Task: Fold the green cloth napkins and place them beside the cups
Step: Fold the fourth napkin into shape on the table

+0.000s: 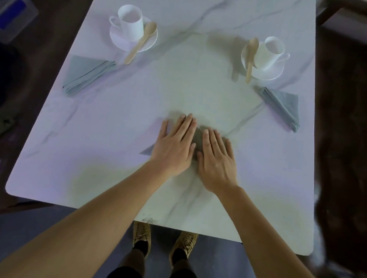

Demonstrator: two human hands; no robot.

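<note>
**Head view: flattening a fold in the third napkin.** The left hand (175, 148) and the right hand (216, 161) lie palm-down and side by side on a grey-green cloth napkin (198, 140). This napkin sits near the middle of the white marble-patterned bench (113, 134), toward the person's edge. The fingers (186, 126) of both hands are straight and close together; they press the cloth flat and grip nothing. The hands hide most of the napkin. One pointed corner shows beside the left wrist and a dark strip shows between the hands, so the fold appears triangular, though the number of layers cannot be told. Two napkins are already folded into triangles and set down. The left folded napkin (88, 75) lies near the left white ceramic cup (131, 23), and the right folded napkin (283, 108) lies near the right white ceramic cup (270, 52). The step in hand is judged to be creasing the central napkin. The next move probably calls for finishing any fold left, then pinching the layers together at one edge so the stack does not spring open when lifted. No third cup is in view, so where this napkin belongs cannot be told.
</note>
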